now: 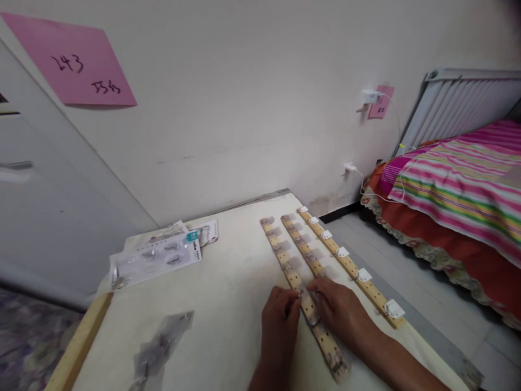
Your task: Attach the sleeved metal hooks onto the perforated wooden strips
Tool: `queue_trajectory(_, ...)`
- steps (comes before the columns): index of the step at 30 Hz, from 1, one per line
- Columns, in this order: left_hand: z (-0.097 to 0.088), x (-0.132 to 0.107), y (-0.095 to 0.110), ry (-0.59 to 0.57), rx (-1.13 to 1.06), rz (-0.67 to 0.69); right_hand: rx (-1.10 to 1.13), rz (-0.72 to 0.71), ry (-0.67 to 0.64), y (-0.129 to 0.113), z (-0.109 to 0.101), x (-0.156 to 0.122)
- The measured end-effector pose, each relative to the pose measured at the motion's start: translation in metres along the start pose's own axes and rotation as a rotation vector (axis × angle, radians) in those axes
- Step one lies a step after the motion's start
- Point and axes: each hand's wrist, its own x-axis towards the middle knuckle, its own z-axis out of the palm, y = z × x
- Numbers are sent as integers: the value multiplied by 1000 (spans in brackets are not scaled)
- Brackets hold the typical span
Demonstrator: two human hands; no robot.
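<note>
My left hand point(280, 317) is closed in a pinch at the left edge of a long wooden strip with holes point(310, 307); what its fingertips hold is too small to make out. On the strip's other side my right hand point(342, 307) has its thumb and fingers drawn together near the same spot, their contents partly hidden. Small clear plastic pieces with metal parts point(288, 267) sit along this strip. A second wooden strip point(302, 245) with similar clear pieces lies to the right, its near end covered by my right hand.
Farther right, a third wooden strip point(348, 266) carries several white square tags point(363, 275). Blister packs with metal pieces point(163, 254) lie at the table's back left, and clear packets point(163, 347) lie at the front left. The table point(228, 304) meets the wall; a bed point(456, 179) stands right.
</note>
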Motion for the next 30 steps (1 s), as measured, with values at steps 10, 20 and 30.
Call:
queue_trajectory(10,-8,4,4,152,-382,-45,213,-18,81,-19,-12,1)
queue_trajectory(20,-8,3,18,131,-798,-179,513,215,20,-35,-4,-2)
queue_trajectory(30,-6,-2,34,131,-851,-189,627,208,-54,-34,1,-2)
